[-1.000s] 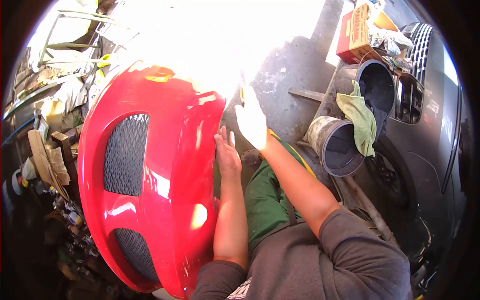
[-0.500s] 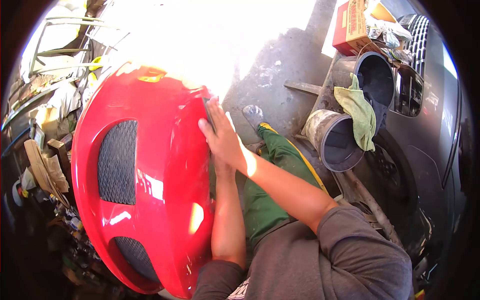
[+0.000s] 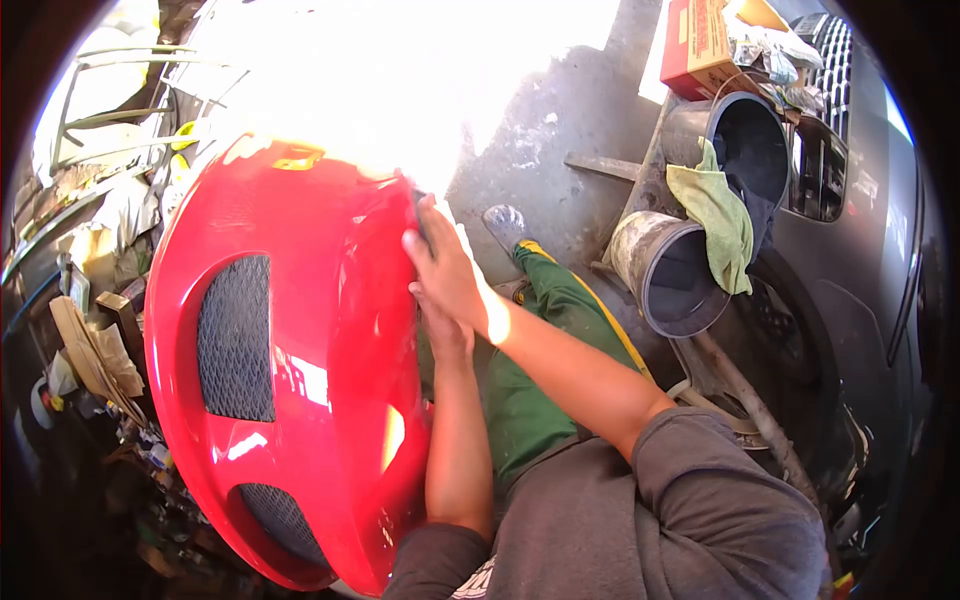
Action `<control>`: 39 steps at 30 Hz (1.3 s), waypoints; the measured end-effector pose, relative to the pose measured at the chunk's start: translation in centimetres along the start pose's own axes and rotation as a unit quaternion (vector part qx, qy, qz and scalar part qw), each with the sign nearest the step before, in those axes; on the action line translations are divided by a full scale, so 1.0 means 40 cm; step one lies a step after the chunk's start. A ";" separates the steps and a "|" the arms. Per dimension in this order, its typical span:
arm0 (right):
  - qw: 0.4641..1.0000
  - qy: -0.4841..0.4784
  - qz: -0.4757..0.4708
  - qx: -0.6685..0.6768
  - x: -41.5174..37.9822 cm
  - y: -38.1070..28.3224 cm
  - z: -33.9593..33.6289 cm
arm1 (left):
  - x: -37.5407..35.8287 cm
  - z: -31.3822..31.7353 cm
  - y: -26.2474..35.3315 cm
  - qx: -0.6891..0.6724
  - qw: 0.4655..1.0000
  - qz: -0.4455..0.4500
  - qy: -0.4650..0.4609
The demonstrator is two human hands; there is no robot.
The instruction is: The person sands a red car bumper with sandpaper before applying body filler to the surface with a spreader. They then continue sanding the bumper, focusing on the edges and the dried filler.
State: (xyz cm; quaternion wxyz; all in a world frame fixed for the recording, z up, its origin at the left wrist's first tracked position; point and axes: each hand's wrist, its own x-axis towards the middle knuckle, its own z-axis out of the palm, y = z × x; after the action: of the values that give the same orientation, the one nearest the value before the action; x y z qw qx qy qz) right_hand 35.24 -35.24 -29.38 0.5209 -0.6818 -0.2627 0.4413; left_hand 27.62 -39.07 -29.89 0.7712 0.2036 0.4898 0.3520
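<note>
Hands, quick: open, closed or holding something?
Left hand: partly hidden; cannot tell.
Right hand: outstretched at the edge of the red bumper; whether gripping anything, cannot tell.

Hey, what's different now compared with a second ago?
The bare right hand has swung leftward in the picture, from clear of the glossy red curved bumper to its edge, and now partly covers the bare left hand. No taking hold or letting go shows clearly. The bumper and the green cloth draped over the dark round buckets stayed put.
</note>
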 end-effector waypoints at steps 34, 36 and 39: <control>0.981 -0.095 0.170 -0.022 0.315 0.035 -0.072 | 0.008 0.021 0.013 0.132 0.989 0.072 -0.007; 0.986 -0.072 0.098 -0.114 0.294 0.041 -0.056 | 0.005 0.010 0.006 0.131 0.988 0.079 -0.014; 0.977 0.047 -0.144 -0.148 0.194 0.016 -0.032 | 0.014 0.014 0.001 0.110 0.990 0.085 -0.031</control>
State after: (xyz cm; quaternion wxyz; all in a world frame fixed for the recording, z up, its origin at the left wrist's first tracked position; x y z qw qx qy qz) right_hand 39.99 -29.71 -32.46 0.4838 -0.7263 -0.3961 0.2855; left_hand 28.27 -38.62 -29.95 0.7260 0.3387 0.4823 0.3542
